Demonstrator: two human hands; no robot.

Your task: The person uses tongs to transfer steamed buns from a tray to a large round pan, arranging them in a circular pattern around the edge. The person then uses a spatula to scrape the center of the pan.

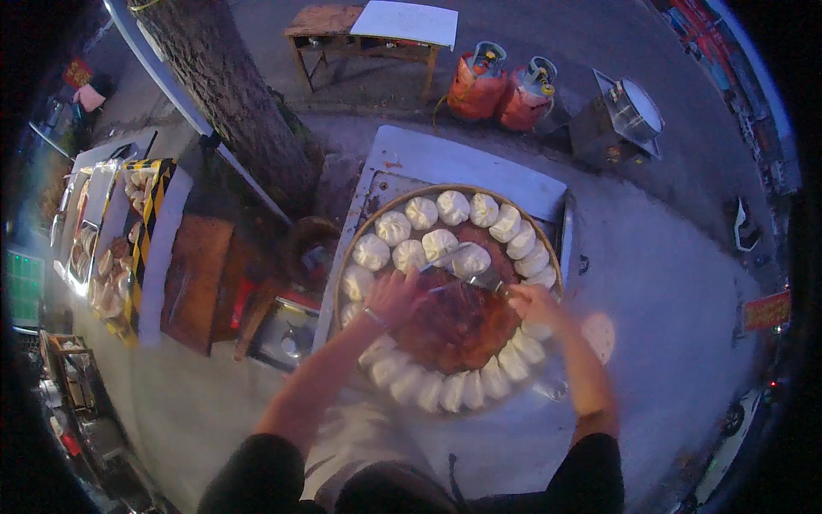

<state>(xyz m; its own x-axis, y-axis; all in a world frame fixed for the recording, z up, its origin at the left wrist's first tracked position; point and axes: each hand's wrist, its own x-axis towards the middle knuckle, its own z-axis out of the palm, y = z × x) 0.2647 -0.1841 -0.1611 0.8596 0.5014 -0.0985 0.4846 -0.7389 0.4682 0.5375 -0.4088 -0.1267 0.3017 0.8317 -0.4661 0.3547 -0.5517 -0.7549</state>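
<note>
A large round steamer tray with a reddish-brown lining stands before me. Pleated white buns line its rim, and a short inner row lies above the middle. My left hand holds metal tongs, whose arms reach toward the last bun of that inner row. In my right hand is the handle of a flat metal spatula, its blade at the lower edge of the same bun. Whether the tools bear the bun's weight, I cannot tell.
The steamer sits on a metal stand. Beyond it are orange gas cylinders, a wooden table and a metal pot. A tree trunk and a slanting pole rise at left, near a food display case.
</note>
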